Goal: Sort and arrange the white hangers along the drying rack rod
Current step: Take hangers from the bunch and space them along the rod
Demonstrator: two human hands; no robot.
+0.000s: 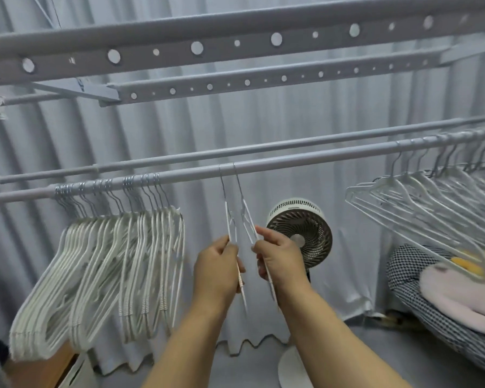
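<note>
While both hang mid-rod (291,161):
left hand (219,270): pinches left hanger (230,228)
right hand (277,259): pinches right hanger (247,219)

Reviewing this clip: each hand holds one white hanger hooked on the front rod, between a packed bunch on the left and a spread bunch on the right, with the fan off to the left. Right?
Not quite. The head view shows the fan behind the right hand, not off to the left. The rest stands: the left hand and right hand each hold one hanger on the front rod, between the two bunches.

home laundry corner | drying rack (235,169) | curtain (179,130) | fan (300,233) | folded bedding (431,298)
</note>
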